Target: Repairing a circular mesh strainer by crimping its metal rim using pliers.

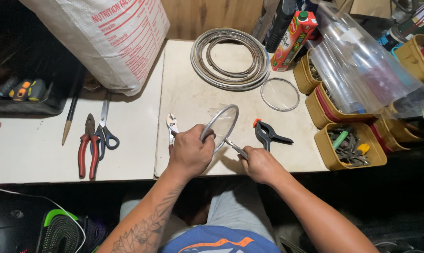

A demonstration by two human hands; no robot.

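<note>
From my remote seat I see a crowded pale work surface (193, 100): a coil of grey metal wire hoops (230, 58) lies at the back, a single thin wire ring (280, 94) sits flat just right of it, and a black spring clamp with an orange tip (269, 134) lies just right of my hands. To the right a row of yellow plastic tubs (350, 146) full of small hardware crowds the surface, with a clear plastic bag (362, 65) draped over them and a red carton (294, 40) standing behind. On the left panel lie red-handled pliers (87, 145) touching blue-handled scissors (104, 131), a wooden-tipped stick (71, 110) beside them, and a big white woven sack (109, 37) at the back. Silver slip-joint pliers (172, 126) lie just beside my left hand (189, 152), partly under it. That hand's fingers are clamped on the near rim of a round metal-rimmed mesh disc (221, 124), which is tilted up off the surface. My right hand (261, 165) is closed on the handles of slim metal pliers (235, 147), whose nose reaches the disc's lower rim; I cannot tell if it bites. Both hands hover at the surface's near edge; open room lies between disc and coil.
</note>
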